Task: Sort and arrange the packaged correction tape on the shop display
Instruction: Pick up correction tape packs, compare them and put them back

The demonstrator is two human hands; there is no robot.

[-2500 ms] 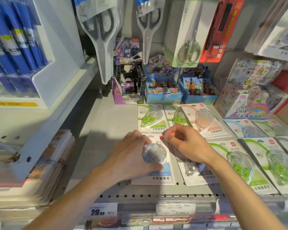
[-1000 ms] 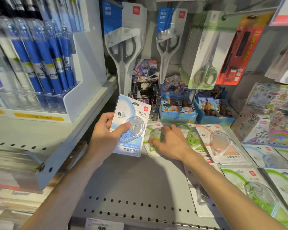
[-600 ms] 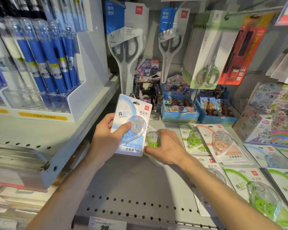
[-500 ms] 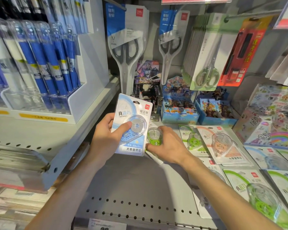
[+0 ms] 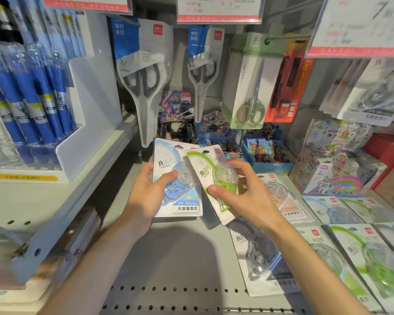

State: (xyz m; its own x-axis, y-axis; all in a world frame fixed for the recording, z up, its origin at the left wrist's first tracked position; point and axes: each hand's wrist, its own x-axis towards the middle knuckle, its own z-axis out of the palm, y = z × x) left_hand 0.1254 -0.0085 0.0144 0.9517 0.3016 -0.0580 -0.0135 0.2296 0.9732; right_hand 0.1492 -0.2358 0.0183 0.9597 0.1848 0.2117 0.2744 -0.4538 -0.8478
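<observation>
**First:** Head view: the grey steel shelf (image 5: 180, 258) is the largest thing shown, a flat painted sheet with rows of punched holes near its front edge. What is risked above it?

**Second:** A slip. Two blister packs are held clear of the shelf, above its back left part. The blue correction tape pack (image 5: 176, 178) is gripped by the left hand (image 5: 146, 194), the thumb pressed across the blister and the fingers curled behind the card. The green correction tape pack (image 5: 210, 178) is pinched by the right hand (image 5: 248, 196), thumb at the lower edge and fingers curled over the clear dome.

**First:** What would cause it?

**Second:** Glossy card and smooth moulded plastic are offered to the grip, so little friction can be counted on. The green pack is tilted, its corner overlapping the blue one; were they knocked together, either could be dropped onto the flat-lying packs (image 5: 350, 253) at the right of the shelf, and that row disturbed.

**First:** And the smaller shapes?

**Second:** Thin rectangular cards with rounded corners are seen, each carrying a rounded transparent bubble over a disc-shaped dispenser. A mix-up of colours is judged possible too, since the designs are alike.
</observation>
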